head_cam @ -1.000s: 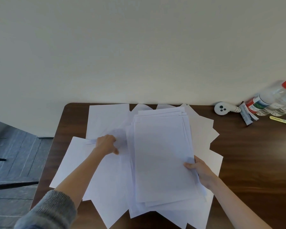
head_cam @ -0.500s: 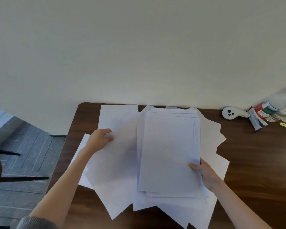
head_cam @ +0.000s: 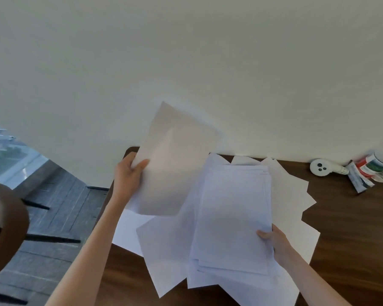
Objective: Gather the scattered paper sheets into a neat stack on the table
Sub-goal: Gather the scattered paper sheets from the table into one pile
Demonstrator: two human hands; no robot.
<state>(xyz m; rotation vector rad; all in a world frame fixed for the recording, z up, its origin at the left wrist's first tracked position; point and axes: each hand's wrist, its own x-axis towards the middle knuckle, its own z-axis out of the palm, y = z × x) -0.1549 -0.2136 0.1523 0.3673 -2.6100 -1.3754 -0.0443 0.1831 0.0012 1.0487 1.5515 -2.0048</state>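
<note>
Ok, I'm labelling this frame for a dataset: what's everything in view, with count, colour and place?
table: one, dark brown, against the wall
lifted sheet: one, white, held up above the table's far-left corner
stack: one, white, several sheets, mid-table
loose sheets: several, white, fanned out under and around the stack
round device: one, white, dark dots, by the wall
packet: one, dark and pale, right of the device
bottle: count unclear, blurred, red-and-green label, right edge
seat: one, brown, left edge
left hand: one, pinches the lifted sheet's left edge
right hand: one, grips the stack's right edge
</note>
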